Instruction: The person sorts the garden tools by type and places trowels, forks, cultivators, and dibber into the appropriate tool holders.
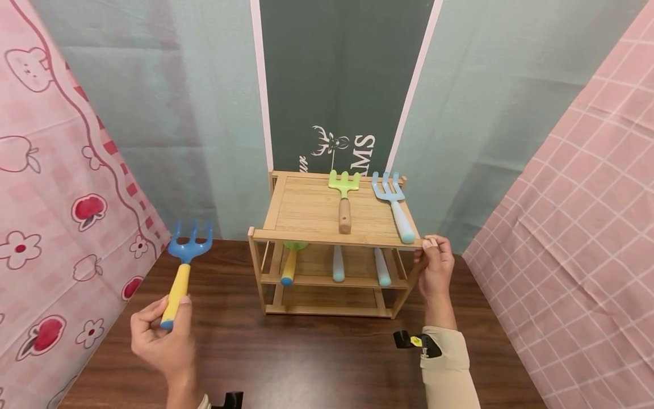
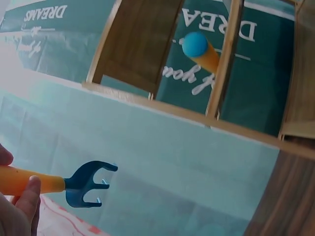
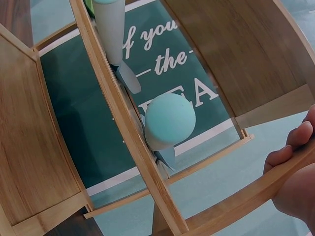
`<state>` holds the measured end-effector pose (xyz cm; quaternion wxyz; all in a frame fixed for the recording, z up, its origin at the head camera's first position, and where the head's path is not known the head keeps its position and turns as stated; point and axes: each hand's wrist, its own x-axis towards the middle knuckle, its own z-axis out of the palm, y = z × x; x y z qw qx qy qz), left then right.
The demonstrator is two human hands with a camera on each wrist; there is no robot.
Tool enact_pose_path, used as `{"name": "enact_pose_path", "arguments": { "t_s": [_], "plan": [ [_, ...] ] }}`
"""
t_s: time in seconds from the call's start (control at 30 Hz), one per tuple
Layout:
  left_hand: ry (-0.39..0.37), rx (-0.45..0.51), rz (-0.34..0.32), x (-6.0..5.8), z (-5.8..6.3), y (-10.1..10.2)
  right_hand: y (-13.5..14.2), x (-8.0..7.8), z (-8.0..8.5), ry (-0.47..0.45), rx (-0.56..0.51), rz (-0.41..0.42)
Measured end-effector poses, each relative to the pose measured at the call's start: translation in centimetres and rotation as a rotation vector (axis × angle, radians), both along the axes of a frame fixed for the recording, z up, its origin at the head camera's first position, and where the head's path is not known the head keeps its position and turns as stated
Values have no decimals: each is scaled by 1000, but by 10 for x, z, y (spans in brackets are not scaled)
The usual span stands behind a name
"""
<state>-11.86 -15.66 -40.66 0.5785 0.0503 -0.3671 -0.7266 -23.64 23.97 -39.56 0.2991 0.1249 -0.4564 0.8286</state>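
Observation:
My left hand (image 1: 166, 335) grips the yellow handle of a blue-tined toy garden fork (image 1: 185, 261), raised to the left of the wooden rack (image 1: 306, 236), tines pointing away. In the left wrist view the same hand (image 2: 19, 211) holds the fork (image 2: 86, 184) by its handle. My right hand (image 1: 436, 264) pinches the rack's front right corner, thumb on top. On the top shelf lie a green fork with a wooden handle (image 1: 344, 213) and a light blue fork (image 1: 393, 204). The middle shelf bears a yellow-handled tool (image 1: 289, 267) and two pale-handled tools (image 1: 338, 264), their heads mostly hidden.
The rack stands on a dark wood table (image 1: 317, 363) against a green and grey-blue cloth backdrop (image 1: 219, 113). Pink patterned cloth (image 1: 46, 227) hangs on the left, pink checked cloth (image 1: 572, 227) on the right. The rack's bottom shelf (image 1: 327, 298) sits low near the tabletop.

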Motion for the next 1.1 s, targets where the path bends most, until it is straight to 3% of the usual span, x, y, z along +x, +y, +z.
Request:
{"name": "enact_pose_path", "arguments": {
  "t_s": [0.33, 1.1],
  "plan": [
    [85, 6, -75, -4, 9, 18, 2, 1, -1, 11, 7, 7],
    [113, -82, -148, -4, 30, 47, 2, -1, -2, 14, -12, 14]
  ]
}}
